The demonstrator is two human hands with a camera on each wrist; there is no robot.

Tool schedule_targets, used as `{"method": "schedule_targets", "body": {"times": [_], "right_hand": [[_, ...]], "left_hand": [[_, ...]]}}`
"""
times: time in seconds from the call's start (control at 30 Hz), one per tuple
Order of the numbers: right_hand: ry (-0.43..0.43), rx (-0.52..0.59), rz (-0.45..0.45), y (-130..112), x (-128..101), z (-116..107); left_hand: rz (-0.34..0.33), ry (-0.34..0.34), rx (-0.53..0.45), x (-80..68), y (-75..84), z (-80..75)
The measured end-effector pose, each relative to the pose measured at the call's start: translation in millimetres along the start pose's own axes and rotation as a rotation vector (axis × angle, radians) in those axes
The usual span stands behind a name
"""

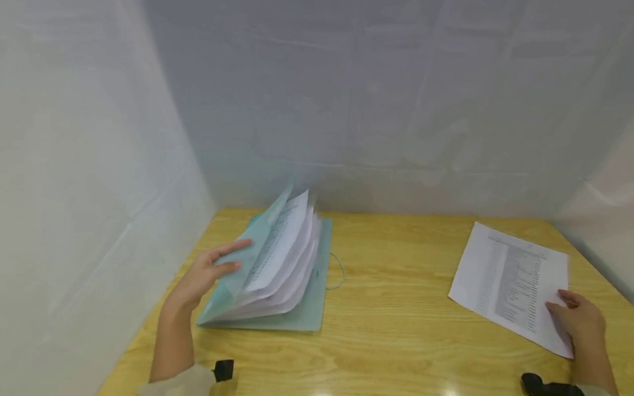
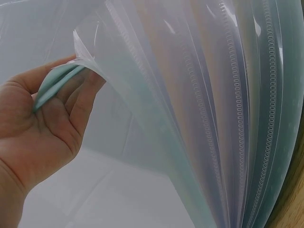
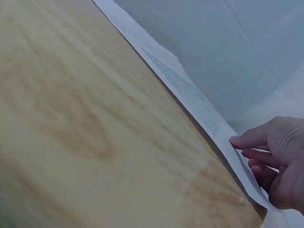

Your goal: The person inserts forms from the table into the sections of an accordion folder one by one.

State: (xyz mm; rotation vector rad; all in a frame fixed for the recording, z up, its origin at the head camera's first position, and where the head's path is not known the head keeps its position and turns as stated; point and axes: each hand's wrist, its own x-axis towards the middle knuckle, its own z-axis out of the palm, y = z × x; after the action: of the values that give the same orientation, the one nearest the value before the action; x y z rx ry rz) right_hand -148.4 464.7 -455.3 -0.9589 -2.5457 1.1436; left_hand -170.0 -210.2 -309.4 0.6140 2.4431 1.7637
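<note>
A pale teal display folder lies partly spread on the left of the table, its clear sleeves fanned out. Printed pages show inside the sleeves. My left hand grips the raised front cover at its free edge; in the left wrist view the fingers of this hand curl round the bent teal edge. Over on the right, a printed sheet of paper is pinched at its right edge by my right hand. The right wrist view shows the thumb on top of the sheet.
A thin elastic loop sticks out from the folder's right side. The wooden table stretches between folder and sheet. Pale sheeting hangs behind the table and at both sides.
</note>
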Motion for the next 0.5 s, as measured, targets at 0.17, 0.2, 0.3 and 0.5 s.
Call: {"method": "schedule_targets", "body": {"times": [0.17,0.2,0.3,0.5], "right_hand": [[-0.009,-0.038,-0.02,-2.6,0.5,-1.5],[-0.01,-0.052,-0.021,-2.9,0.5,-1.7],[-0.016,-0.071,0.0,-4.2,-0.8,-1.3],[0.004,-0.085,0.019,-9.8,-3.1,0.9]], "left_hand": [[-0.006,0.004,0.0,0.0,-1.0,0.3],[-0.008,0.003,0.001,0.0,-1.3,0.4],[-0.01,0.003,-0.002,-0.4,-2.3,0.8],[-0.021,0.012,-0.002,0.2,-3.6,0.8]]}}
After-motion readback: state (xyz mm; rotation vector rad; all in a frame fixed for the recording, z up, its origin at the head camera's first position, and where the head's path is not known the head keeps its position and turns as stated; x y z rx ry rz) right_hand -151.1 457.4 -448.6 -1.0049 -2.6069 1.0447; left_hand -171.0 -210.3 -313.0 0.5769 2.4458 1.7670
